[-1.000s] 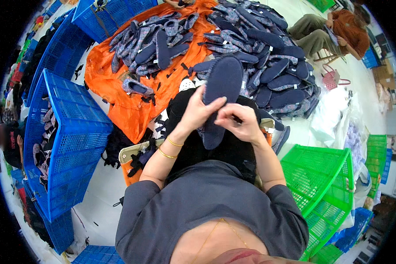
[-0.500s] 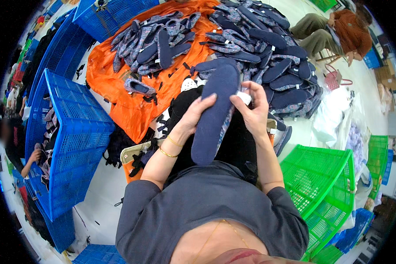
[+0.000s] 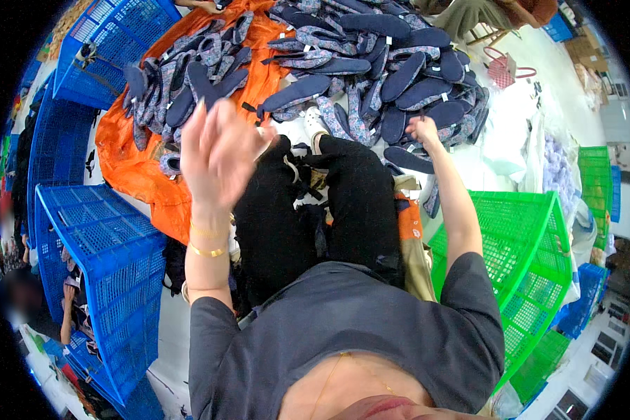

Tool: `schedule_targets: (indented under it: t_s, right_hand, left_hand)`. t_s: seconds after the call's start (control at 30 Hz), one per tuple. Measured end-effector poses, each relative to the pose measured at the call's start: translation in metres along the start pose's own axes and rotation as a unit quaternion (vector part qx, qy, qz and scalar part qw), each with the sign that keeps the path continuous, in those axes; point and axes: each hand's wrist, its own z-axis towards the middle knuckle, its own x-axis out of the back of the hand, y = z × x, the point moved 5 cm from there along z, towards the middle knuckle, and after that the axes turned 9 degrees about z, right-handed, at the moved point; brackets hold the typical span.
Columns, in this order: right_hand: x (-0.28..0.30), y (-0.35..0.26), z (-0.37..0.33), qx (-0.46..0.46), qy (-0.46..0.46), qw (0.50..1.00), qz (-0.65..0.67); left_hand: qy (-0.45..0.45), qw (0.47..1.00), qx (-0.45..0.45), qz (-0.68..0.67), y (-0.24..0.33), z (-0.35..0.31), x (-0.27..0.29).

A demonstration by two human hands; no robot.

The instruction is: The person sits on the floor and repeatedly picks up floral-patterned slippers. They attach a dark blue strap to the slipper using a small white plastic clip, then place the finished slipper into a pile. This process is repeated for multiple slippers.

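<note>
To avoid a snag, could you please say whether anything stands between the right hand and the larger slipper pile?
Nothing visible does: the right hand is at the near side of the larger slipper pile, though contact is unclear.

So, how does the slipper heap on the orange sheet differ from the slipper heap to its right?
The left heap looks smaller; the right heap spreads wider. The left heap lies on the orange sheet; the right heap lies mostly beside it. The blurred left hand overlaps the left heap in view, while the right hand is at the right heap's near side. Both contain patterned slippers with dark blue soles.
</note>
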Motion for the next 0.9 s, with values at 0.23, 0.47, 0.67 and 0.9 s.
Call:
schedule_targets:
  t_s: [0.23,0.47,0.67,0.9]
  right_hand:
    - [0.038,0.18,0.105,-0.191,0.01,0.979,-0.074]
    - [-0.045,0.17,0.118,-0.216,-0.008,0.969,0.115]
    - [-0.068,0.139,0.135,-0.136,0.032,0.989,-0.04]
    - [-0.078,0.069,0.07,-0.262,-0.053,0.911,0.315]
  left_hand:
    - [-0.292,0.952,-0.013,-0.092,0.006,0.028,-0.107]
    - [-0.212,0.973,-0.041,-0.084,-0.015,0.042,-0.082]
    - [-0.281,0.956,0.027,-0.082,-0.017,0.058,-0.074]
    - [0.056,0.963,-0.085,0.251,-0.015,0.046,0.007]
